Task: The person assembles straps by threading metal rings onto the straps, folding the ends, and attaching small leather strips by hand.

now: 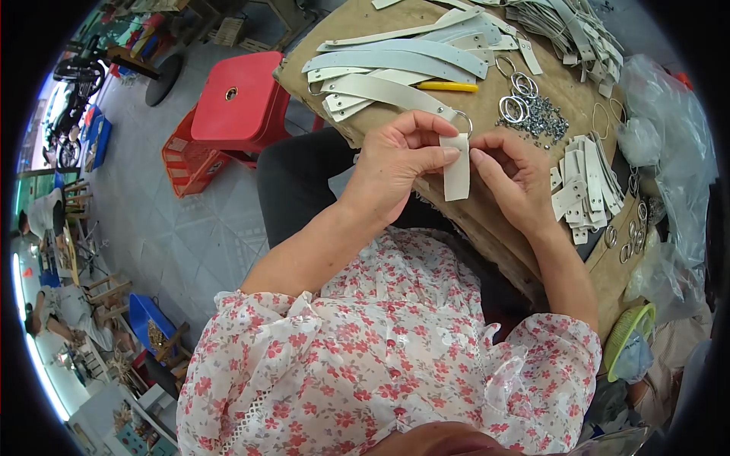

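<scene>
My left hand (395, 161) pinches a short white strap piece (456, 182) between thumb and fingers, its free end hanging down. Just above my fingertips, a metal ring (469, 121) sits at the end of a long white strap (395, 93) lying on the table. Close to the short piece's right edge is my right hand (518, 182), thumb and forefinger pressed together. Whatever they hold is too small to make out. Beyond my right hand lie a pile of small metal fasteners (544, 118) and several loose rings (514, 109).
A cloth-covered table (502, 243) carries more strips (403, 61), a yellow-handled tool (449, 87), short strap pieces (585, 182) and a strap bundle (570, 34). Clear plastic bags (669, 144) hang at right. A red stool (239, 99) and crate (186, 163) stand left.
</scene>
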### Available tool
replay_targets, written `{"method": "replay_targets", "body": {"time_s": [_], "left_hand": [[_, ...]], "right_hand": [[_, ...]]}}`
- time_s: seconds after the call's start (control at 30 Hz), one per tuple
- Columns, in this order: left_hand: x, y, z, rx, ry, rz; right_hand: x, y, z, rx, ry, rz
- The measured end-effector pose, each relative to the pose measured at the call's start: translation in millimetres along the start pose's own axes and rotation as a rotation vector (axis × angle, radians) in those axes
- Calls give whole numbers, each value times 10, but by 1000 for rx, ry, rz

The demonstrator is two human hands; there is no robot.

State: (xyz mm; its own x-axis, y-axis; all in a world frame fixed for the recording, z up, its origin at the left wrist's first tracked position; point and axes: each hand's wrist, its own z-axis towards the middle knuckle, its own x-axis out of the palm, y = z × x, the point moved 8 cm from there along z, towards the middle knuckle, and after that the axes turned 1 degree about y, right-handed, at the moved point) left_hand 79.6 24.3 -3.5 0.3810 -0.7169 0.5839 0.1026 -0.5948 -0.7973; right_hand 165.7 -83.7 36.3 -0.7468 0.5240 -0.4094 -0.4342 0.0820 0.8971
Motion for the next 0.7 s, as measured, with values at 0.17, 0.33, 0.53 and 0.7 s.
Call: {"method": "replay_targets", "body": {"time_s": [0.17,0.33,0.53,0.7], "left_hand": [[22,-14,-11,-4,-13,18],[-14,8,11,6,25,80],[-28,15,35,-61,66,13],[-36,-8,49,-115,136,-54]], "right_hand": [[23,-35,-3,54,-7,206],[29,-90,21,129,41,248],[-3,-87,32,111,-39,283],[-59,194,31,-304,-145,-206]]}}
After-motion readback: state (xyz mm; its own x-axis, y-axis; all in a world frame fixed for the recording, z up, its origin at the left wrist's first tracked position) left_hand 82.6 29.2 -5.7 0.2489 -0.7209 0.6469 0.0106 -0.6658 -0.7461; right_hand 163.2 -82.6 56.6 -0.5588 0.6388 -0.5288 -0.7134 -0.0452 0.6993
